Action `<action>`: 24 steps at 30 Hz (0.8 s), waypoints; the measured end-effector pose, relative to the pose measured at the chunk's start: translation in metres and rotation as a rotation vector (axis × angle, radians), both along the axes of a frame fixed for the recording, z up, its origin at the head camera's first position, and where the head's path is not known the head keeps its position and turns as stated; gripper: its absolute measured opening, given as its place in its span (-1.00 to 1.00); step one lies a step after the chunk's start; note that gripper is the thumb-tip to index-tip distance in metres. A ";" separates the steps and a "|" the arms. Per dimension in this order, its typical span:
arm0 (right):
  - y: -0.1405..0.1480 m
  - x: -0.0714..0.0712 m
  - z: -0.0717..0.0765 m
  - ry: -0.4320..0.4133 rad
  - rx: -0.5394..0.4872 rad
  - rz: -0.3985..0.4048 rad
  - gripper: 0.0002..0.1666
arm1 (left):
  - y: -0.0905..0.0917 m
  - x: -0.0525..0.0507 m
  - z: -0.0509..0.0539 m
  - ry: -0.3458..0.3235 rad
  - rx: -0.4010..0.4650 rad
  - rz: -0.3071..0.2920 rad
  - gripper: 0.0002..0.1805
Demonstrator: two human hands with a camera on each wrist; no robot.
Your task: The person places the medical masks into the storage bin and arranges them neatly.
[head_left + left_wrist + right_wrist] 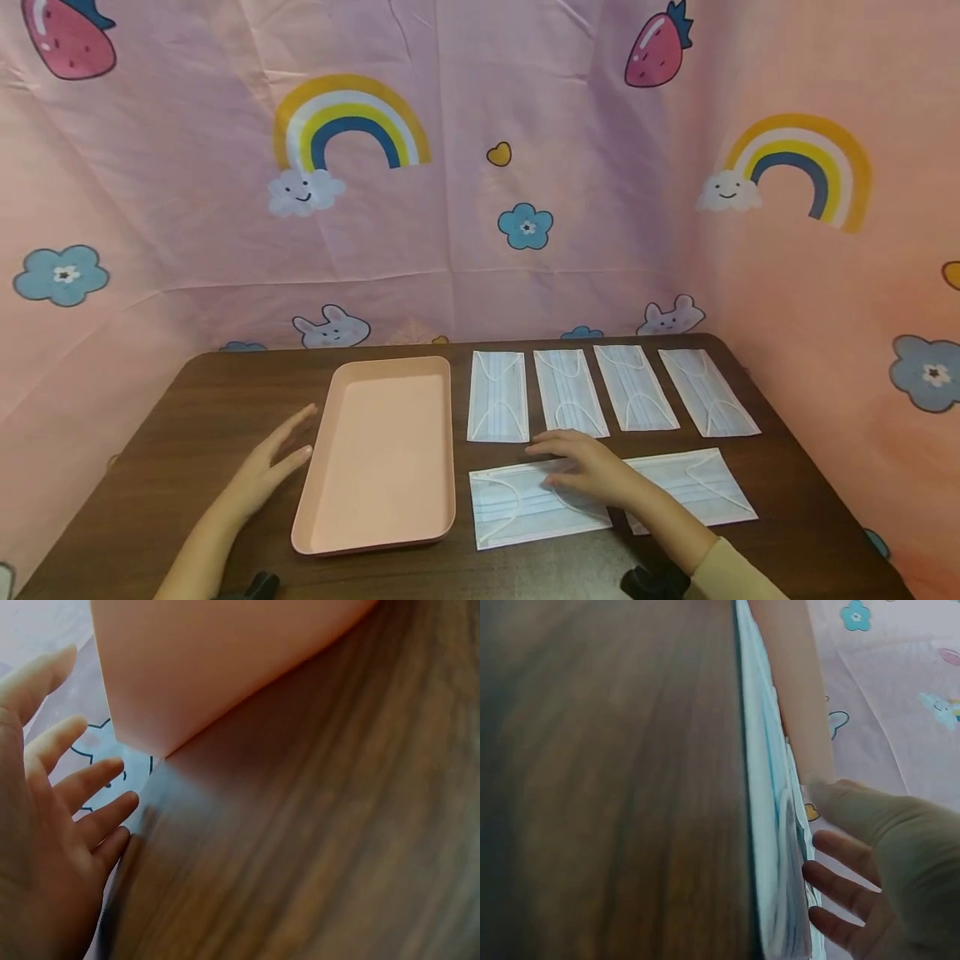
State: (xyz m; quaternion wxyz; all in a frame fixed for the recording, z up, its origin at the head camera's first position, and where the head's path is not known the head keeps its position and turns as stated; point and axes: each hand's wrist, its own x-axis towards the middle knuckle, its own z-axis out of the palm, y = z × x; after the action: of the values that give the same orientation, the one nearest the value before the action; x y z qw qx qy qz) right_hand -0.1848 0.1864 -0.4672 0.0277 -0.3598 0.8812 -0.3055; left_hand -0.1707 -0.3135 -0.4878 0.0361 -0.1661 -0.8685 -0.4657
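Note:
Beside the left edge of a pink rectangular tray point(378, 454) is my left hand point(258, 475), its fingers extended and nothing in them; the left wrist view shows this hand point(67, 810) near the tray's side point(210, 660). My right hand point(588, 468) is over a pale blue face mask point(525, 504) lying crosswise at the front, fingers spread and holding nothing; whether it touches the mask I cannot tell. A second crosswise mask point(697, 487) lies partly behind the right forearm. In the right wrist view the hand point(877, 877) is beside a mask's edge point(765, 787).
Several masks stand in a back row, lengthwise, from one point(498, 396) right of the tray to one point(708, 392) near the table's right edge. The brown wooden table point(225, 400) meets a pink patterned cloth point(465, 275) behind. The tray holds nothing.

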 end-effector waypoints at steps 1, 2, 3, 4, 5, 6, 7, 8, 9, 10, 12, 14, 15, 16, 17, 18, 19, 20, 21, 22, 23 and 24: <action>0.000 -0.001 -0.001 -0.001 0.009 0.003 -0.46 | 0.000 0.000 0.000 -0.011 0.006 -0.002 -0.35; 0.000 -0.002 -0.001 0.002 0.016 0.006 -0.47 | 0.000 0.001 -0.001 -0.024 0.011 -0.005 -0.35; 0.000 -0.002 -0.002 0.009 0.021 0.011 -0.48 | 0.000 0.001 -0.001 -0.035 0.013 -0.007 -0.35; 0.000 -0.003 -0.003 0.015 0.024 0.016 -0.49 | 0.001 0.002 -0.001 -0.045 0.014 -0.011 -0.34; -0.001 -0.003 -0.003 0.024 0.030 0.020 -0.49 | 0.001 0.002 -0.001 -0.054 0.007 -0.012 -0.34; -0.001 -0.004 -0.004 0.027 0.034 0.025 -0.50 | 0.001 0.002 -0.001 -0.060 -0.001 -0.011 -0.34; -0.001 -0.004 -0.004 0.025 0.036 0.031 -0.51 | 0.001 0.002 -0.001 -0.063 -0.015 -0.007 -0.33; -0.002 -0.005 -0.005 0.022 0.039 0.037 -0.52 | 0.002 0.002 -0.001 -0.069 -0.025 -0.005 -0.33; -0.002 -0.005 -0.005 0.012 0.043 0.040 -0.52 | 0.002 0.002 -0.001 -0.072 -0.035 -0.003 -0.33; -0.003 -0.005 -0.005 -0.003 0.043 0.042 -0.52 | 0.002 0.002 -0.001 -0.075 -0.044 0.000 -0.33; -0.003 -0.005 -0.005 -0.046 0.042 0.048 -0.53 | 0.002 0.002 -0.002 -0.079 -0.068 0.003 -0.33; -0.004 -0.005 -0.005 -0.078 0.042 0.054 -0.52 | 0.002 0.002 -0.002 -0.084 -0.075 -0.002 -0.32; -0.004 -0.006 -0.005 -0.096 0.044 0.057 -0.52 | 0.002 0.002 -0.003 -0.082 -0.078 -0.004 -0.32; -0.005 -0.006 -0.004 -0.112 0.047 0.059 -0.51 | 0.002 0.002 -0.003 -0.083 -0.079 -0.007 -0.32; -0.005 -0.007 -0.004 -0.127 0.052 0.062 -0.52 | 0.002 0.001 -0.003 -0.085 -0.080 -0.011 -0.32; -0.005 -0.008 -0.003 -0.136 0.055 0.064 -0.51 | 0.002 0.001 -0.003 -0.086 -0.076 -0.014 -0.32; -0.006 -0.009 -0.002 -0.139 0.057 0.067 -0.52 | 0.002 0.001 -0.002 -0.087 -0.070 -0.015 -0.32; -0.006 -0.010 -0.001 -0.148 0.056 0.069 -0.52 | 0.002 0.000 -0.002 -0.085 -0.067 -0.014 -0.32; -0.007 -0.011 0.000 -0.157 0.052 0.070 -0.53 | 0.002 0.000 -0.001 -0.083 -0.067 -0.013 -0.32; -0.007 -0.012 0.000 -0.167 0.049 0.071 -0.54 | 0.002 0.000 -0.001 -0.082 -0.067 -0.012 -0.32; -0.008 -0.013 0.001 -0.178 0.042 0.076 -0.54 | 0.002 -0.001 0.000 -0.081 -0.068 -0.011 -0.32; -0.008 -0.014 0.001 -0.193 0.037 0.079 -0.55 | 0.002 0.000 0.000 -0.081 -0.069 -0.010 -0.32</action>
State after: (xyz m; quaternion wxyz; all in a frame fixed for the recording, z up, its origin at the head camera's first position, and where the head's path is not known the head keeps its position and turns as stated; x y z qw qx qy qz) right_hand -0.1989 0.1784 -0.4662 0.1311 -0.3624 0.8651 -0.3211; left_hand -0.1710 -0.3112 -0.4874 -0.0073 -0.1526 -0.8840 -0.4419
